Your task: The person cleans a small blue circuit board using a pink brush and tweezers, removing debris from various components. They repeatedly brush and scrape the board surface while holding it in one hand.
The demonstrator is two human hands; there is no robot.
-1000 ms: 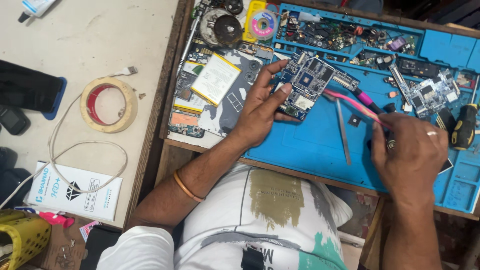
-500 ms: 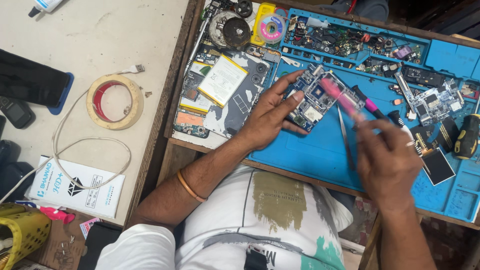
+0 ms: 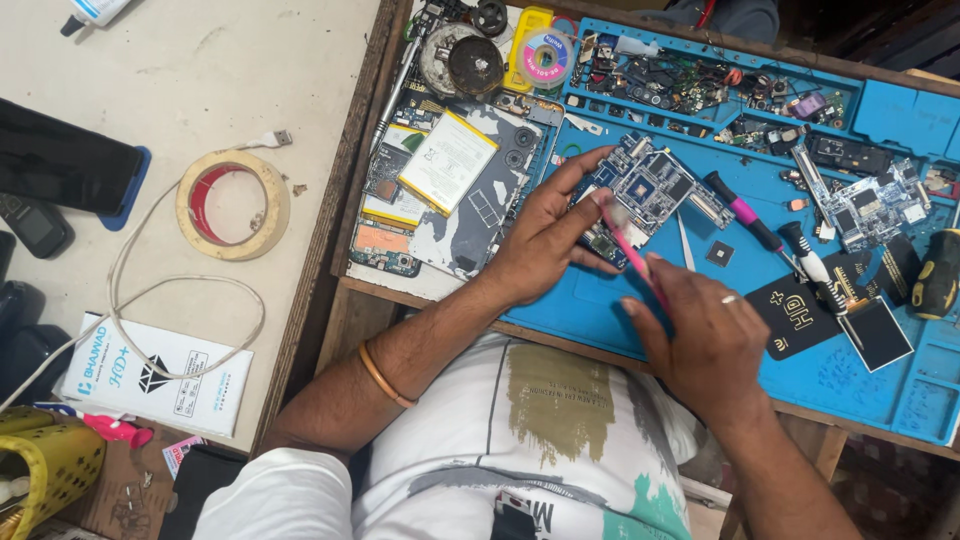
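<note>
From the head camera, your right hand (image 3: 705, 340) has come in from the right side of the blue work mat (image 3: 700, 290) since a second ago, when it sat out by the screwdrivers; it now sits just below the circuit board (image 3: 650, 190), and the pink-handled brush (image 3: 632, 255) that lay angled across the mat now has its tip on the board's lower left corner. Your right hand is closed around the brush handle, fingers curled tight. Your left hand (image 3: 545, 240) has barely shifted: half open, its fingers spread along the board's left edge and pinning it flat on the mat, thumb underneath near the brush tip. The board lies in the upper middle of the mat, just right of the opened phone body with its yellow-edged battery (image 3: 447, 160). To its right a pink-handled screwdriver (image 3: 745, 212) and loose parts crowd the mat; the barest stretch of mat is below the board, between your hands and the tabletop's (image 3: 600, 345) front edge.
</note>
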